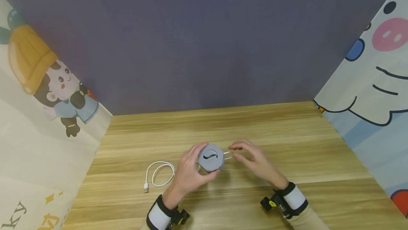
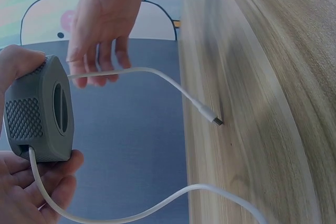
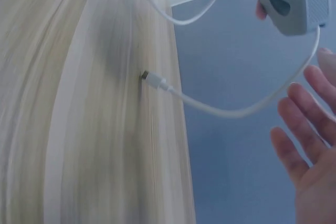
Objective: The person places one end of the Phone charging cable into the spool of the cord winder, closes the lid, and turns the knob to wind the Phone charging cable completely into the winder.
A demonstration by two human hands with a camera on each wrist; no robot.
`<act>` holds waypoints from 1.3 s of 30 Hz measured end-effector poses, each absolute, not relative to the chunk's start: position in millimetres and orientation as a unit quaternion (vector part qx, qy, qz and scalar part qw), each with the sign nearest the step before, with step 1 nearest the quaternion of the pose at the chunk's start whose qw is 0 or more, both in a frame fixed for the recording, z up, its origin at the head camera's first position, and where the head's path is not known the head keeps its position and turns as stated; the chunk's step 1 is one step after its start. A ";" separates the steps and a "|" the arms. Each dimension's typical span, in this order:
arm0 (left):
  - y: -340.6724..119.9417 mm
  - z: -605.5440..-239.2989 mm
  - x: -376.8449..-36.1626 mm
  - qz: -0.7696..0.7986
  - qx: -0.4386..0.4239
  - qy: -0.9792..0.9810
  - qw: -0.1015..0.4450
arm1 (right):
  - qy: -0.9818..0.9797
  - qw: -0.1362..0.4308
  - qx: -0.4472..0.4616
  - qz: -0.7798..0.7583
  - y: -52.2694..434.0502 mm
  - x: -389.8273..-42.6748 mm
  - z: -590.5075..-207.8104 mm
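My left hand [image 1: 188,170] grips a grey, many-sided cable winder [image 1: 210,166] between thumb and fingers, above the wooden table. A curved slot shows on its top face, and textured patches mark its sides in the left wrist view. White cable [image 2: 142,70] comes out of it on two sides. The short end on the right has a small metal-tipped connector [image 3: 154,80], hanging close over the table. Just right of the winder is my right hand [image 1: 255,158], fingers relaxed and parted beside that cable end. The longer end runs left and finishes in a USB plug [image 1: 146,187].
The wooden table [image 1: 271,127] runs back to a dark grey-blue panel [image 1: 204,46]. Cartoon-printed panels stand at the left [image 1: 28,134] and right [image 1: 366,95]. The long cable end lies in a loose loop on the table, left of my left hand.
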State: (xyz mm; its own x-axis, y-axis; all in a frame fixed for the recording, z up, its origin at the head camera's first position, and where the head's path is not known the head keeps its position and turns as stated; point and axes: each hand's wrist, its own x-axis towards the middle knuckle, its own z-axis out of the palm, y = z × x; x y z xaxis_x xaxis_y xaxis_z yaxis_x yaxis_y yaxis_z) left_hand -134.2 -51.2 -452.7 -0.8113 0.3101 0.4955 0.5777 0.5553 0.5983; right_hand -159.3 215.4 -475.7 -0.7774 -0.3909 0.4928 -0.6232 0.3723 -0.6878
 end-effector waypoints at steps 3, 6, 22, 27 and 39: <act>-51.0 -452.4 -133.9 -0.394 -0.257 -0.866 0.168 | -0.811 0.124 0.314 0.478 209.3 -159.4 -473.6; -50.4 -452.4 -133.4 -0.394 -0.257 -0.867 0.167 | -0.801 0.122 0.321 0.491 204.7 -159.9 -471.9; -49.7 -454.3 -132.4 -0.391 -0.260 -0.865 0.176 | -0.775 0.149 0.350 0.505 194.3 -160.1 -470.1; -49.9 -454.7 -132.2 -0.391 -0.259 -0.866 0.176 | -0.766 0.170 0.357 0.508 192.9 -160.4 -470.6; -50.6 -455.4 -131.8 -0.392 -0.258 -0.865 0.177 | -0.766 0.192 0.352 0.503 194.9 -160.4 -470.2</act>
